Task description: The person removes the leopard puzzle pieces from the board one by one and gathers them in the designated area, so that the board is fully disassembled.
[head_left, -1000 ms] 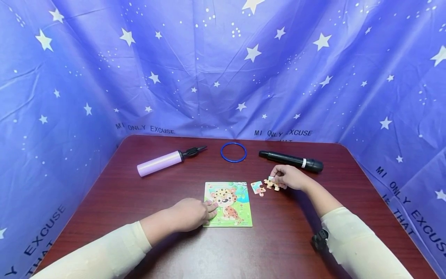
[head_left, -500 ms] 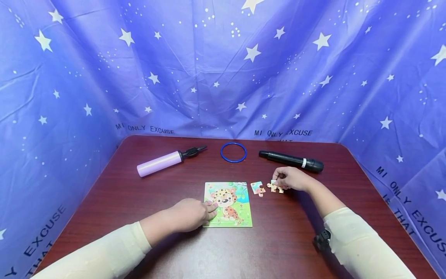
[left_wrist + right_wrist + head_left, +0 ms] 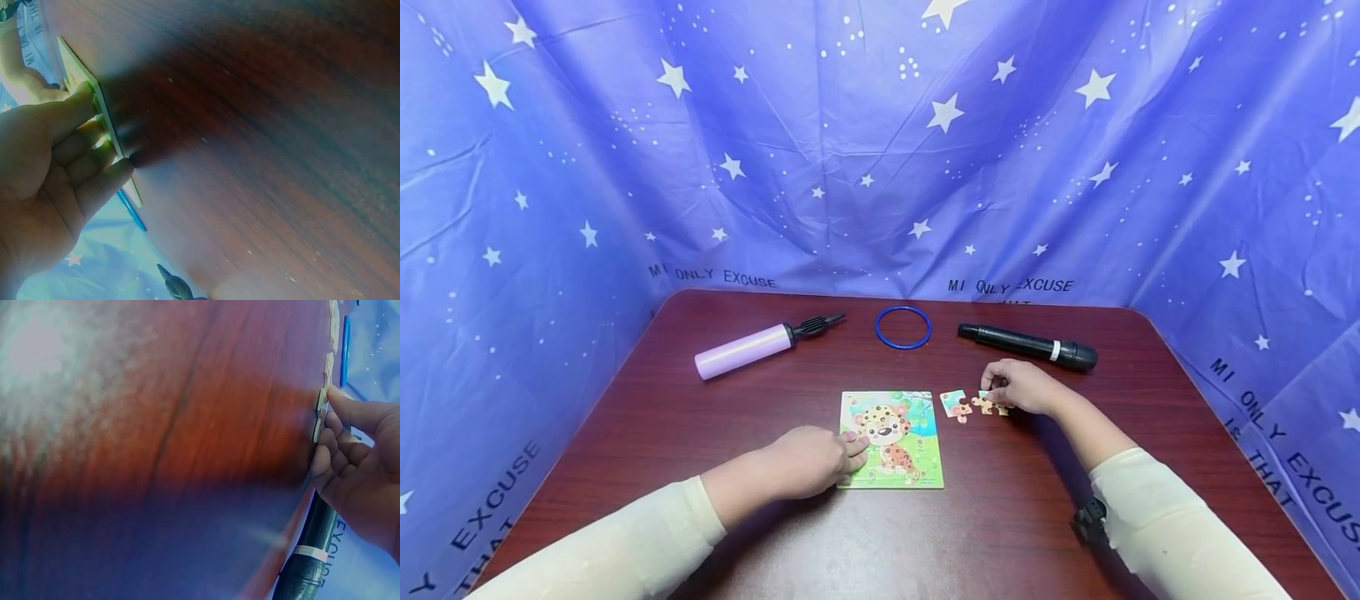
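A square puzzle board point(image 3: 898, 450) with a cartoon leopard lies on the table in the head view. My left hand point(image 3: 812, 461) rests on its left side, fingertips over the picture; the left wrist view shows fairly straight fingers point(image 3: 106, 184) at the board's edge point(image 3: 107, 115). To the right of the board, a loose puzzle piece point(image 3: 953, 403) with a blue corner lies flat. Beside it my right hand point(image 3: 1024, 386) pinches a spotted yellow puzzle piece point(image 3: 985, 403), low over or on the table. Fingers partly cover this piece, and what lies under them is unclear.
Along the back of the table point(image 3: 760, 550) are a pink hand pump point(image 3: 745, 352) with a black nozzle, a blue ring point(image 3: 903, 327) and a black microphone-like stick point(image 3: 1026, 345). The last lies just behind my right hand. Starry blue cloth point(image 3: 820, 150) encloses the table's back and sides.
My right hand shifted slightly right with the spotted puzzle piece, then a little back left toward the loose piece. The left hand and the board stayed in place.
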A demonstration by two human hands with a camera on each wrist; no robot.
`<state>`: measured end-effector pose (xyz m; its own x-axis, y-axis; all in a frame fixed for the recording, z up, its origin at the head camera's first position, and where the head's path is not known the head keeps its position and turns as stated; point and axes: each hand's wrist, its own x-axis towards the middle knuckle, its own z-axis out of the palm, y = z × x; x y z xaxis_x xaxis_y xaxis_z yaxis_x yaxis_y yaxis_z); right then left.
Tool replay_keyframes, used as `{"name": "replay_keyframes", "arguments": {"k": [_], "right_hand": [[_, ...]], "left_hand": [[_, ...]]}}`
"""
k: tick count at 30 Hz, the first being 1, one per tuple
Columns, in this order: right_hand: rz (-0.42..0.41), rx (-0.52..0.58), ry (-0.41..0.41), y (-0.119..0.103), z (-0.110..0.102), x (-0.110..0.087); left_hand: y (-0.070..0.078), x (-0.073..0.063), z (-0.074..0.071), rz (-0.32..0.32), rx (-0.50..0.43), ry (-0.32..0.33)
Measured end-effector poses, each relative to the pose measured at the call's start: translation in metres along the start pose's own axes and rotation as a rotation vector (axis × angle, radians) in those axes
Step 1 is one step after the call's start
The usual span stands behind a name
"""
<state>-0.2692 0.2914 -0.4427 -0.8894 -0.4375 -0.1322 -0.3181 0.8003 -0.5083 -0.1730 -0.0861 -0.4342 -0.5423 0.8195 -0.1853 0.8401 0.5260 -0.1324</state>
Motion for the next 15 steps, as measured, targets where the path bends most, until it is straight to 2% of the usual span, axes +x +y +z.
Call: {"name": "replay_keyframes", "arguments": {"k": [10, 15], "right_hand": [[0.021, 0.048, -0.013, -0.001, -0.002, 0.001], [0.015, 0.014, 0.064, -0.013, -0.004, 0.004]], "left_hand": [[0.000, 0.000, 0.000, 0.001, 0.002, -0.004], [0.000, 0.000, 0.000, 0.001, 0.001, 0.002]]}}
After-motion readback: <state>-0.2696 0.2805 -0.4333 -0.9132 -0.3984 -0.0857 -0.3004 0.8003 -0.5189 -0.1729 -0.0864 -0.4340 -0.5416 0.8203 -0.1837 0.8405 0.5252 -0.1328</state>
